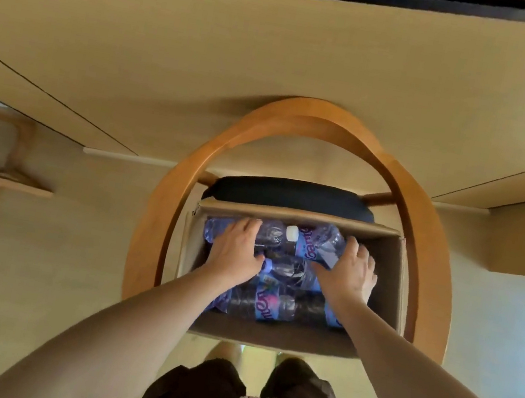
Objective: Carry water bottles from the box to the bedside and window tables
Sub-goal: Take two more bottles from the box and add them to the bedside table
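Bottles [282,261] lie stacked inside the box [390,276] on the chair; your left hand [235,250] and right hand [351,272] each curl fingers over one to lift it.

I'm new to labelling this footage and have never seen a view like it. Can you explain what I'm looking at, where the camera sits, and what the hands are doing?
There is no machine here. The single picture comes from a wide-angle camera worn on a person's head, looking forward and down, so you see their own two arms reaching away from you and their legs at the bottom edge.

In front of them is a wooden chair with a curved back. On its seat stands an open cardboard box, filled with water bottles lying on their sides.

The left hand lies on a bottle at the far left of the box. The right hand lies on a neighbouring bottle with a white cap. Fingers of both hands bend over the bottles, but a firm grip is not certain, and neither bottle has been lifted out yet.
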`<state>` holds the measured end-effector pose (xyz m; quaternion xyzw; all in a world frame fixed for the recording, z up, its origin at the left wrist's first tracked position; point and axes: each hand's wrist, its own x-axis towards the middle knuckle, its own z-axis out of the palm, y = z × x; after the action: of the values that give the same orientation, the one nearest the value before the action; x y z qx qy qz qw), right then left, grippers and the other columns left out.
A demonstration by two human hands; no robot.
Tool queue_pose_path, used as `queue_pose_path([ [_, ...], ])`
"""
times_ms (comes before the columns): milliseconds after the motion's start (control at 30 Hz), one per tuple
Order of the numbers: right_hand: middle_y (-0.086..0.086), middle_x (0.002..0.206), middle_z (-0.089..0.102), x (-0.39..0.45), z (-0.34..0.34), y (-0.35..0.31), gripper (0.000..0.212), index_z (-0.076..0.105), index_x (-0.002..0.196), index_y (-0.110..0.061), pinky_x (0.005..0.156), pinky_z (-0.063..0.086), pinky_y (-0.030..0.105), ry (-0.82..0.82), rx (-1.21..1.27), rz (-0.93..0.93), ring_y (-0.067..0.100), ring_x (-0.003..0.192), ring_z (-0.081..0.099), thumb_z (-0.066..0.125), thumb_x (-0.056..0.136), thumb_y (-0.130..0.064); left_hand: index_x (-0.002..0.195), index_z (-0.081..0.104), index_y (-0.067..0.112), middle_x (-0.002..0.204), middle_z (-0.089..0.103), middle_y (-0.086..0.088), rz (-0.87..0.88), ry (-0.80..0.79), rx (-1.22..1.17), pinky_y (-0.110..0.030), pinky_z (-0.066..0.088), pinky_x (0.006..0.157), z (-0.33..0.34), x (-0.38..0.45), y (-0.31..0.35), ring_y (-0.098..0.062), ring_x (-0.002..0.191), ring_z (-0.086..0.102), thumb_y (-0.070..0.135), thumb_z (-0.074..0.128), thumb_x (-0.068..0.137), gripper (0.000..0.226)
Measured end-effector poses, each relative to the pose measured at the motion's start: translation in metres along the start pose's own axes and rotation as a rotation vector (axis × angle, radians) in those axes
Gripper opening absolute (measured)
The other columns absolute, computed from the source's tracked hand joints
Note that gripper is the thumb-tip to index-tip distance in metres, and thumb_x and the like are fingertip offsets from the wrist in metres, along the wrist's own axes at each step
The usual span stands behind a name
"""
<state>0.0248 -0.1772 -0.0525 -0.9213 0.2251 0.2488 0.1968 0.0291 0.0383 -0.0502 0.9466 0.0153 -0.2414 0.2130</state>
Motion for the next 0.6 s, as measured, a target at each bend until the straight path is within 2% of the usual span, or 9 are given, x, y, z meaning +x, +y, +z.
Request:
queue_pose_path([
  [167,0.011,0.133,0.060,0.020,0.020,0.013,0.069,0.046,0.136,-0.019,0.108,0.039,0.050,0.021,0.105,-0.058,0.034,0.130,0.051,0.083,0.079,-0.033,0.145,0.049,0.011,0.144,0.052,-0.010,-0.066,0.110,0.069,-0.041,0.045,0.110,0.025,0.012,0.004,-0.030,0.132,0.053,0.013,0.081,0.080,0.073],
  [300,0.009,0.122,0.064,0.026,0.031,0.022,0.058,0.050,0.126,-0.021,0.106,0.042,0.048,0.070,0.162,-0.103,0.035,0.118,0.057,0.082,0.079,-0.025,0.136,0.053,0.003,0.132,0.052,-0.019,-0.024,0.155,0.153,-0.048,0.045,0.108,0.038,0.018,-0.002,-0.039,0.121,0.053,-0.002,0.083,0.066,0.076],
  [400,0.009,0.119,0.065,0.030,0.036,0.026,0.055,0.049,0.122,-0.022,0.104,0.042,0.048,0.086,0.165,-0.122,0.035,0.116,0.056,0.081,0.077,-0.028,0.128,0.057,0.006,0.125,0.053,-0.019,-0.001,0.186,0.220,-0.050,0.047,0.102,0.043,0.021,-0.006,-0.039,0.112,0.052,-0.003,0.083,0.067,0.067],
  [500,0.011,0.116,0.065,0.031,0.038,0.029,0.053,0.050,0.119,-0.022,0.102,0.042,0.049,0.108,0.196,-0.130,0.038,0.113,0.056,0.080,0.076,-0.026,0.131,0.058,0.007,0.124,0.053,-0.017,0.028,0.159,0.254,-0.052,0.049,0.100,0.046,0.021,-0.009,-0.039,0.111,0.051,0.001,0.086,0.066,0.071],
  [600,0.011,0.116,0.064,0.031,0.039,0.030,0.052,0.052,0.119,-0.020,0.103,0.042,0.049,0.105,0.196,-0.124,0.038,0.113,0.056,0.079,0.075,-0.024,0.129,0.061,0.008,0.121,0.051,-0.015,0.041,0.148,0.253,-0.055,0.050,0.098,0.047,0.023,-0.011,-0.037,0.111,0.049,0.004,0.085,0.070,0.064],
])
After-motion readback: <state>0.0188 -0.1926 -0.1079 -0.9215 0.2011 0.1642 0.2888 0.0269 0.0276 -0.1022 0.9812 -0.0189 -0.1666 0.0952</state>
